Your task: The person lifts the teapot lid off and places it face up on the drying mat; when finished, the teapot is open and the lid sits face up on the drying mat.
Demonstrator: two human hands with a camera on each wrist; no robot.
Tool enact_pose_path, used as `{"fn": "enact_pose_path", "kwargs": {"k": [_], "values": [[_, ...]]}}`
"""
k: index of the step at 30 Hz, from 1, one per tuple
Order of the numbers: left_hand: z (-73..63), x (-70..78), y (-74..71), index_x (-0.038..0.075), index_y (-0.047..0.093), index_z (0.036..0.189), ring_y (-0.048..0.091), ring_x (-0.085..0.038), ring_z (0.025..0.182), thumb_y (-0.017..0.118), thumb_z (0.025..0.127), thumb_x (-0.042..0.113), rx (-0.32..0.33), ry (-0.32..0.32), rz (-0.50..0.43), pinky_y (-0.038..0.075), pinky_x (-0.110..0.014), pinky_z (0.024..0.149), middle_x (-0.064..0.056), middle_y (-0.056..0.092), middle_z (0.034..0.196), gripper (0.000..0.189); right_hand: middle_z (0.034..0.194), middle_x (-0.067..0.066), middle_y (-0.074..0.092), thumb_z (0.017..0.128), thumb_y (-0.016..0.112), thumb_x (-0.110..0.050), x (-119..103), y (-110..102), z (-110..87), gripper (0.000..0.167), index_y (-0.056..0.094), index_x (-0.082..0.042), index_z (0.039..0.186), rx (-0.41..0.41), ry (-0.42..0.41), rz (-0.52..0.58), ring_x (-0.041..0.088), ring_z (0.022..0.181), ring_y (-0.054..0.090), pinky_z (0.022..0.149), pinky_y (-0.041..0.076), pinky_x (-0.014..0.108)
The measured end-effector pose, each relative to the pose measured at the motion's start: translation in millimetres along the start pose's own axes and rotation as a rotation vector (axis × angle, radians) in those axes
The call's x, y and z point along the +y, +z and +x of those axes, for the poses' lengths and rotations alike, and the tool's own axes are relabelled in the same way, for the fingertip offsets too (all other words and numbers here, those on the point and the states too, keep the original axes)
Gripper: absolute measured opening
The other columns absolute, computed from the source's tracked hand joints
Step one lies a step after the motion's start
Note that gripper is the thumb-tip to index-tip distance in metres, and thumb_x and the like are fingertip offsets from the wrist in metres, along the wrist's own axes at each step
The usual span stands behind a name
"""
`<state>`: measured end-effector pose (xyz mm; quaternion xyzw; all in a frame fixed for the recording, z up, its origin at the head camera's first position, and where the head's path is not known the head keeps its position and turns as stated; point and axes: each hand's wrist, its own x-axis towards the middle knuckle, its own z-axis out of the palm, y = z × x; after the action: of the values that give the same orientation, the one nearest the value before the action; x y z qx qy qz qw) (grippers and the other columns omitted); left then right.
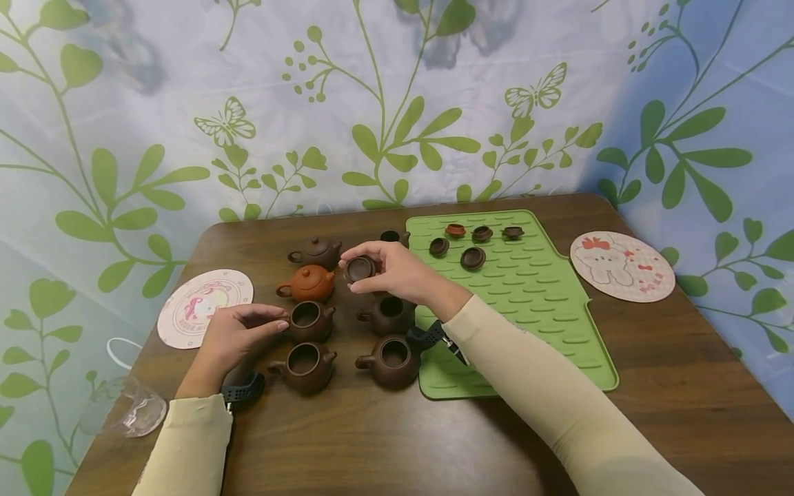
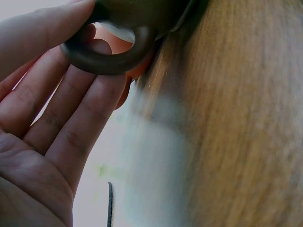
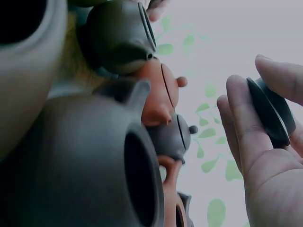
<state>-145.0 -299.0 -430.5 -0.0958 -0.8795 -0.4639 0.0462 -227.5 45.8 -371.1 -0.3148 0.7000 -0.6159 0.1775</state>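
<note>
My left hand point(image 1: 238, 334) pinches the handle of a lidless brown teapot point(image 1: 321, 325). The left wrist view shows the thumb over the ring-shaped handle point(image 2: 109, 64) and fingers behind it. My right hand point(image 1: 406, 272) holds a small dark brown teapot lid point(image 1: 360, 270) between thumb and fingers, above the teapots, its hollow underside facing the head camera. Beyond the gripped teapot stand an orange lidded teapot point(image 1: 310, 284) and a dark lidded one point(image 1: 315, 252). In the right wrist view, another orange teapot point(image 3: 169, 189) appears, hidden by my right hand in the head view.
More lidless brown teapots stand near: one in front point(image 1: 310, 379), two on the right point(image 1: 389, 324) point(image 1: 393, 379), one at the back point(image 1: 393, 238). Several loose lids point(image 1: 473, 258) lie on a green mat point(image 1: 527, 344). Round coasters point(image 1: 620, 269) and a clear glass point(image 1: 143, 410) sit at the sides.
</note>
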Motion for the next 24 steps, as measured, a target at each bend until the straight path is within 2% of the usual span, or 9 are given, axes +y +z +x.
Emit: {"fn": "enact_pose_path", "kwargs": {"k": [8,15,20,24], "values": [[-0.3,-1.9,0.4,0.010,0.084,0.104,0.074,-0.011,0.089,0.091,0.086,0.019,0.003,0.013,0.004,0.055,-0.019,0.076,0.000,0.079,0.098,0.021,0.135,0.018,0.065,0.095,0.080,-0.003,7,-22,-21.3,0.046,0.065,-0.005,0.139,0.073,0.032,0.012,0.024,0.117,0.066,0.095,0.055,0.040],[-1.1,-2.8,1.0,0.011,0.084,0.104,0.074,-0.011,0.090,0.092,0.086,0.021,0.001,-0.004,0.006,0.056,-0.020,0.076,0.001,0.079,0.098,0.022,0.137,0.016,0.065,0.097,0.079,-0.006,11,-51,-46.3,0.050,0.062,-0.005,0.143,0.196,0.096,-0.016,0.025,0.118,0.065,0.092,0.056,0.039],[-1.2,-3.3,0.8,0.010,0.084,0.105,0.074,-0.011,0.090,0.091,0.087,0.020,-0.001,0.007,-0.002,0.056,-0.020,0.076,0.000,0.079,0.099,0.022,0.139,0.022,0.062,0.097,0.078,-0.004,22,-75,-63.5,0.051,0.060,-0.002,0.144,0.283,0.094,-0.016,0.029,0.123,0.062,0.095,0.055,0.036],[-1.1,-3.7,1.1,0.010,0.084,0.105,0.074,-0.012,0.090,0.091,0.087,0.019,-0.003,0.008,-0.018,0.056,-0.020,0.076,-0.001,0.079,0.099,0.022,0.139,0.019,0.062,0.097,0.077,-0.002,32,-92,-76.7,0.051,0.060,-0.003,0.146,0.368,0.119,-0.006,0.029,0.124,0.060,0.095,0.055,0.033]]}}
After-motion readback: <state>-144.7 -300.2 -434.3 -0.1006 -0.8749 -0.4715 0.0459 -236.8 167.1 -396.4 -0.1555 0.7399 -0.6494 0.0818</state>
